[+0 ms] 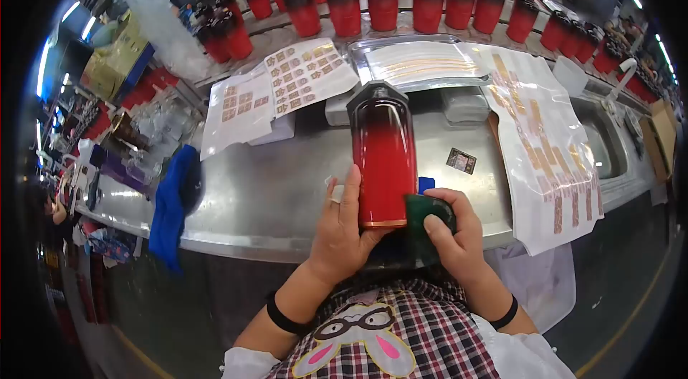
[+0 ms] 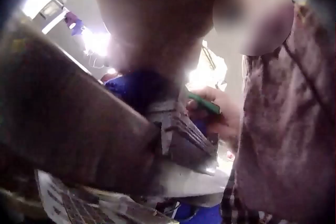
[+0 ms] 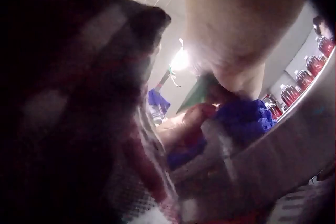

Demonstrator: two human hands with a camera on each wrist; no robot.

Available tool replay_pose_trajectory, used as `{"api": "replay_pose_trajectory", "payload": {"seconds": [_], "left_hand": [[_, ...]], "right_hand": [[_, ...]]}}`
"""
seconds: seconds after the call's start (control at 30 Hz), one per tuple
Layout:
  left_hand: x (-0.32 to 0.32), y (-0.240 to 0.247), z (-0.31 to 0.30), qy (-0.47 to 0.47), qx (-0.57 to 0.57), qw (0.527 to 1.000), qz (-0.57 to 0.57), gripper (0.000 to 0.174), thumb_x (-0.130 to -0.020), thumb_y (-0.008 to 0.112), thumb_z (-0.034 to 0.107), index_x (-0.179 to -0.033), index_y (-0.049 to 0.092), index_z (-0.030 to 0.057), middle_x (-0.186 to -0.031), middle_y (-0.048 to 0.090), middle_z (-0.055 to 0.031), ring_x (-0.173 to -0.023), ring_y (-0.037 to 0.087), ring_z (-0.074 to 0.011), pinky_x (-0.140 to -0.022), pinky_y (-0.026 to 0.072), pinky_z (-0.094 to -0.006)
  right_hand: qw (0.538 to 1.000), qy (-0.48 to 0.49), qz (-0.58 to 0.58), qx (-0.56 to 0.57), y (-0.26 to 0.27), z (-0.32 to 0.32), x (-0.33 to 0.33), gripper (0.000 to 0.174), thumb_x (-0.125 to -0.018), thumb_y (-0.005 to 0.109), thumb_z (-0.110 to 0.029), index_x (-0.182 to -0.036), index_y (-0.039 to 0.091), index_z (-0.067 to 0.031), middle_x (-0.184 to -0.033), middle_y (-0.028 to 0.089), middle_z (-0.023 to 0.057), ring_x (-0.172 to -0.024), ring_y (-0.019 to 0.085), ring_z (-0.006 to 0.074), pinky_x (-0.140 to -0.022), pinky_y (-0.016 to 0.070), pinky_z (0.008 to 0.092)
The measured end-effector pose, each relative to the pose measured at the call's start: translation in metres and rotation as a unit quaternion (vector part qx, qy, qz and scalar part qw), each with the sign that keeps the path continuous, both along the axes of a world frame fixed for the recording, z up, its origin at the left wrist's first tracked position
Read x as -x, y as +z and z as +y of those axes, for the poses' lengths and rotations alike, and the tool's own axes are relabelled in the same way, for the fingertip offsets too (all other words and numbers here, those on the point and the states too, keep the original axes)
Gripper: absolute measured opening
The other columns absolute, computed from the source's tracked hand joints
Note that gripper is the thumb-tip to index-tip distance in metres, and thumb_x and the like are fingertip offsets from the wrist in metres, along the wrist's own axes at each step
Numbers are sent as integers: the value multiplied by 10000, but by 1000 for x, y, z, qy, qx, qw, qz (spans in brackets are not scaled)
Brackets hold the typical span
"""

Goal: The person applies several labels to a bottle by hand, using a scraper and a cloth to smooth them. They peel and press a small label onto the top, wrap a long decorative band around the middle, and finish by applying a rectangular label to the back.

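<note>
My left hand grips the lower left side and base of a glossy bottle, which fades from black at the shoulder to red. A small white piece shows at that hand's fingers. In my right hand, thumb and fingers pinch a thin, flat dark green piece beside the bottle's base. Its edge also appears green in the left wrist view. A blue cloth shows partly behind the bottle, and in the right wrist view the cloth lies near the hands.
Decal sheets lie at the left and right of the steel table. A tray with strips stands behind the bottle, and a small dark label lies right. A blue towel hangs over the left edge. Several similar bottles line the back.
</note>
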State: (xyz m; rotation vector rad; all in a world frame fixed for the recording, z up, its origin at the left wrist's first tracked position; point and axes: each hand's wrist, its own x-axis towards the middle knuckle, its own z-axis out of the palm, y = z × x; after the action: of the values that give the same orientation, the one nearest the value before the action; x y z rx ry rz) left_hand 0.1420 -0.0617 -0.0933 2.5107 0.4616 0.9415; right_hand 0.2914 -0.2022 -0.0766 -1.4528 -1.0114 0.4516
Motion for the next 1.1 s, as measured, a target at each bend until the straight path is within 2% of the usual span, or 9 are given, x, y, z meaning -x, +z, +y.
{"api": "replay_pose_trajectory", "payload": {"seconds": [0.17, 0.3, 0.33, 0.5, 0.63, 0.77, 0.8, 1.0, 1.1], "left_hand": [[3, -6, 6, 12, -32, 999, 2, 931, -887, 642, 475, -1467, 236, -131, -1308, 545, -257, -1172, 560, -402, -1126, 278, -561], [16, 6, 19, -67, 21, 997, 21, 894, -925, 594, 493, -1500, 214, -76, -1458, 382, -310, -1356, 368, -459, -1155, 229, -525], [20, 7, 30, -62, 35, 997, 8, 723, -947, 562, 483, -1449, 390, -8, -1447, 403, -301, -1362, 356, -446, -1150, 244, -520], [80, 47, 156, 130, -81, 983, 98, 223, -925, 616, 245, -1057, 710, 91, -1175, 587, -233, -1216, 480, -443, -1067, 354, -478], [122, 30, 281, 271, -179, 933, 154, 278, -924, 558, 292, -974, 728, 79, -990, 659, -252, -1078, 563, -468, -995, 423, -546], [101, 24, 325, 446, 77, 862, 229, 609, -847, 612, 555, -1140, 677, 25, -1157, 657, -246, -1157, 577, -434, -1001, 431, -513], [95, 28, 321, 451, 109, 855, 229, 785, -779, 652, 615, -1177, 632, -62, -1188, 644, -272, -1165, 596, -406, -986, 451, -484], [119, -28, 392, 339, 299, 880, 146, 585, -752, 706, 390, -1055, 674, -109, -989, 699, -266, -902, 700, -357, -792, 530, -411], [117, 3, 366, 297, 321, 890, 129, 428, -738, 688, 244, -956, 686, -124, -894, 698, -253, -803, 694, -317, -716, 514, -411]], "right_hand": [[996, -38, -48, 60, -4, -8, -14, 311, -888, 611, -94, -1182, 574, 0, -982, 644, 108, -877, 606, 147, -792, 492, 292], [990, -115, -45, 65, -5, -17, -32, 302, -894, 585, -62, -1187, 575, 10, -1047, 609, 86, -939, 582, 147, -848, 475, 281], [993, -102, -15, 52, -2, -21, -40, 308, -905, 559, -44, -1207, 561, 18, -1086, 610, 97, -960, 589, 153, -853, 490, 282], [995, -49, -55, -60, 20, -12, -60, 373, -933, 403, 64, -1290, 505, 33, -1450, 447, 221, -1241, 539, 249, -878, 575, 330], [995, -23, -66, -67, 17, -4, -65, 342, -944, 387, 78, -1229, 565, 11, -1450, 449, 221, -1270, 522, 270, -876, 569, 319], [997, -18, -75, -20, 12, 6, -57, 332, -934, 391, 95, -1195, 582, 17, -1409, 495, 213, -1160, 587, 228, -846, 562, 301], [997, -20, -76, -13, 13, 7, -56, 332, -931, 392, 99, -1190, 583, 18, -1398, 505, 210, -1131, 599, 217, -839, 561, 299], [997, -39, -65, 14, 13, 0, -67, 316, -922, 411, 97, -1166, 595, 19, -1358, 539, 198, -1075, 618, 199, -809, 559, 295], [996, -38, -75, 24, 13, 4, -66, 315, -920, 414, 98, -1167, 594, 21, -1353, 542, 194, -1066, 619, 199, -805, 559, 297]]}}
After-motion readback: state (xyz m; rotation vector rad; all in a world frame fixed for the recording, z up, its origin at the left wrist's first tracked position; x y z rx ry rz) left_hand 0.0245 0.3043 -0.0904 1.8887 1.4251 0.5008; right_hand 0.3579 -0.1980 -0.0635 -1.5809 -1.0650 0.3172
